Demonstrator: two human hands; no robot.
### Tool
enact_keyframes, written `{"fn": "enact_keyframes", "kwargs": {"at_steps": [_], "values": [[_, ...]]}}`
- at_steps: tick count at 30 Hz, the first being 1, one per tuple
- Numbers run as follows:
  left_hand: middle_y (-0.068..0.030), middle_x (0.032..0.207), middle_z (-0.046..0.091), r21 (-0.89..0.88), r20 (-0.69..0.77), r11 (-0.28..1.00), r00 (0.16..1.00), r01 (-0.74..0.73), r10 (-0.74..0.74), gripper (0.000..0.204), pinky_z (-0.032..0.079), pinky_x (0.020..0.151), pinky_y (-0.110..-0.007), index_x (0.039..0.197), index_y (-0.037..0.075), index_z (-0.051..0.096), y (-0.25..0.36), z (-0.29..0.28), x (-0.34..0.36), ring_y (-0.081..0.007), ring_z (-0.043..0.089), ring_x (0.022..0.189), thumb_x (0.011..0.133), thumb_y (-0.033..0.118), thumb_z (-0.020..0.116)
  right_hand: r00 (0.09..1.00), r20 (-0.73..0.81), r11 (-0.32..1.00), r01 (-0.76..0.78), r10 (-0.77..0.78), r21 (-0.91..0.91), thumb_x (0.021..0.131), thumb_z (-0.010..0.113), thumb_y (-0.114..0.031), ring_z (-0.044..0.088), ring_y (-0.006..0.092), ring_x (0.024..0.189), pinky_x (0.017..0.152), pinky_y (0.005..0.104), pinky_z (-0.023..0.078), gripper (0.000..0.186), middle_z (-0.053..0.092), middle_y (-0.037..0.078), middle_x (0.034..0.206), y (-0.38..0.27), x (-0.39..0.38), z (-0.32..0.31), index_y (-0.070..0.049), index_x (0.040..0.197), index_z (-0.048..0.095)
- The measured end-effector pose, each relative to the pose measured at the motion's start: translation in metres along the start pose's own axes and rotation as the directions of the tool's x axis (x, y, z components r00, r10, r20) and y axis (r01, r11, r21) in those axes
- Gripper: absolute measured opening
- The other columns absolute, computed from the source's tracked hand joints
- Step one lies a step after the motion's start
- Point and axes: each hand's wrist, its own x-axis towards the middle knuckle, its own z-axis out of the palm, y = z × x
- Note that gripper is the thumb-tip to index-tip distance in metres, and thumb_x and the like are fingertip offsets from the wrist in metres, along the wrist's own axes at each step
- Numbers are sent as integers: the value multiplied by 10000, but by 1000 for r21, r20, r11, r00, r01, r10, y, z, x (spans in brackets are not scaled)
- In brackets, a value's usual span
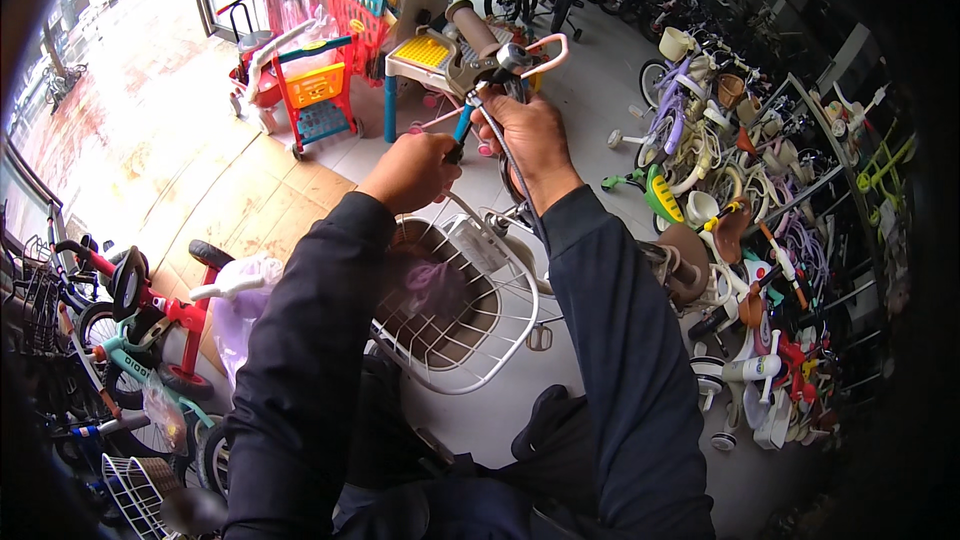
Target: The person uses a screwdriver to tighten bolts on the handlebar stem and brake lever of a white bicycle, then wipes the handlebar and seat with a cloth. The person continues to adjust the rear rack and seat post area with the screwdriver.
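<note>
Fingers of the right hand point(535, 135) bent in, closed on a grey cable point(493, 127) close under the handlebar; cable runs down past the wrist. Fingers of the left hand point(412, 172) curled into a fist round a short dark thing point(456, 152); its kind is unclear, mostly covered. Hands near each other, right one farther forward.

Just ahead of the right hand: a round bell point(514, 58), a brown grip point(472, 28) and a pale pink brake lever point(548, 53). Below the hands, between the forearms: the bike's white wire basket point(458, 387), brown inside, a purple bag point(432, 285) in it.

Beyond the handlebar, a small table point(420, 53) with yellow on top; left of it, a red-framed toy cart point(318, 88). Cardboard point(262, 183) on the floor, left. Nearer, a red tricycle point(180, 312). Right side: children's bikes point(680, 110) packed together.
</note>
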Motion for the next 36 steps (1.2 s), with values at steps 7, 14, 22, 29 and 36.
{"fn": "enact_keyframes", "kwargs": {"at_steps": [7, 14, 22, 29, 36], "values": [[-118, 693, 682, 231, -186, 971, 977, -58, 103, 182, 530, 628, -401, 896, 27, 653, -3, 6, -2, -283, 700, 670, 859, 189, 727, 999, -34, 999, -6, 8, 50, 942, 723, -191, 583, 95, 578, 537, 252, 453, 184, 680, 26, 736, -5, -3, 5, -18, 882, 707], [-119, 687, 686, 239, -285, 971, 956, 7, 63, 270, 522, 630, -414, 922, 34, 652, 3, 10, -5, -291, 704, 661, 831, 258, 771, 999, -18, 998, -36, 37, 50, 938, 730, -199, 596, 91, 598, 546, 244, 463, 178, 687, 20, 749, -9, -7, 5, -27, 899, 712], [-200, 872, 705, 278, -246, 960, 968, 26, 45, 347, 530, 749, -500, 949, 49, 666, 6, 11, -7, -401, 688, 856, 822, 351, 780, 1000, -17, 1000, -17, 17, 3, 957, 719, -303, 570, 42, 586, 515, 198, 467, 227, 697, 6, 783, -1, -3, 3, -87, 1020, 695], [-111, 661, 664, 60, -80, 990, 988, -127, 131, 182, 505, 553, -340, 970, -23, 680, -13, 3, -2, -174, 682, 587, 875, 131, 700, 1000, -5, 1000, -11, 11, 16, 950, 725, -274, 580, 61, 600, 529, 214, 459, 208, 688, 6, 773, -2, -4, 3, -71, 984, 690], [-206, 823, 700, 167, -177, 984, 984, 54, -24, 326, 539, 739, -483, 916, 46, 711, -2, 9, -6, -401, 691, 831, 797, 339, 795, 999, -27, 999, -38, 39, 34, 937, 732, -198, 595, 89, 598, 544, 241, 452, 162, 690, 18, 755, -7, -7, 5, -39, 932, 703]]}}
